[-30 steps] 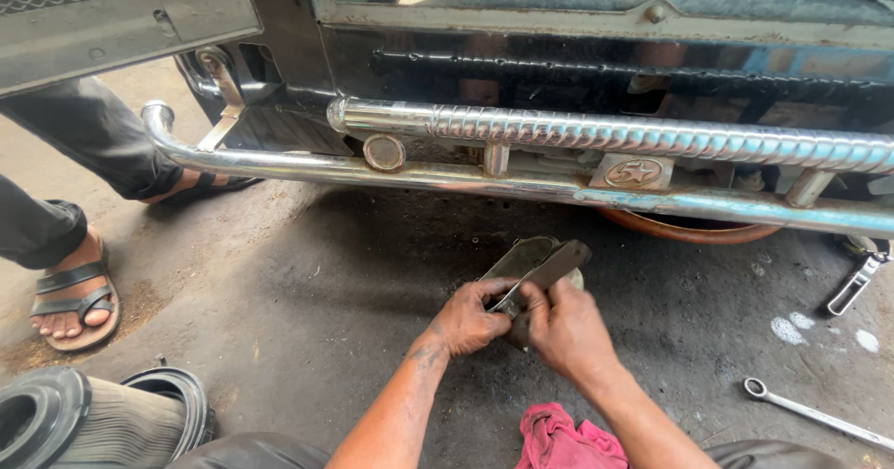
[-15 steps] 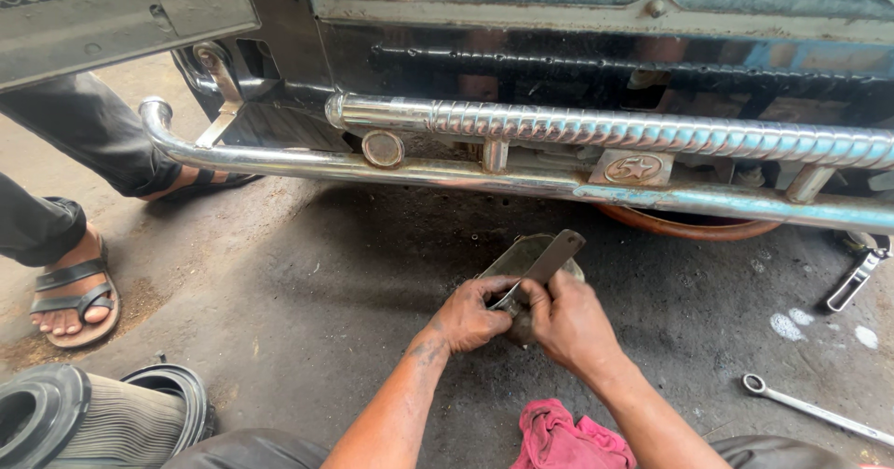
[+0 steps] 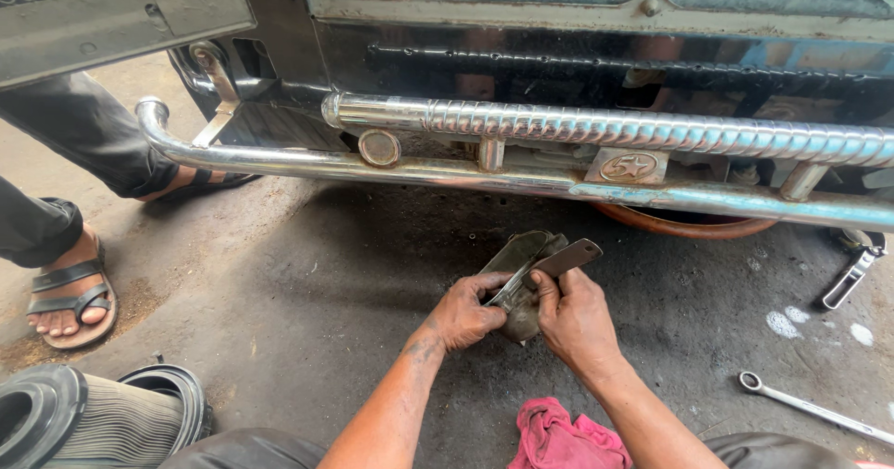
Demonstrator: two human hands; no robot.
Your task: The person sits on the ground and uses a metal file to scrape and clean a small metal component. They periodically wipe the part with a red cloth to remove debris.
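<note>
**Both hands on a greasy metal part, low in front of the vehicle's bumper**

We are crouched on the stained grey concrete floor, looking down at our two hands. Our left hand and our right hand meet around a dull, grease-darkened curved metal part that we hold just above the floor, below the chrome tubular bumper rail. The left grip is closed on the lower side of the part, fingers curled under it. The right grip is closed too, pinching a flat dark metal strip with a squared end against the part; the strip slants up and to the right, past our knuckles.

As to progress, we judge the work to be midway. The part is off the vehicle and in our hands, and the strip lies pressed on it, as if scraping or prying at its surface. The part remains dirty all over, so whatever cleaning or freeing is in hand looks unfinished. We cannot tell whether the strip is a separate tool or belongs to the part.

A crumpled pink-red rag lies just below our wrists. A slim silver ring spanner lies on the floor well to the right. To the left, another person's sandalled foot rests on the floor, and a ribbed black rubber hose end lies near our knee.
</note>
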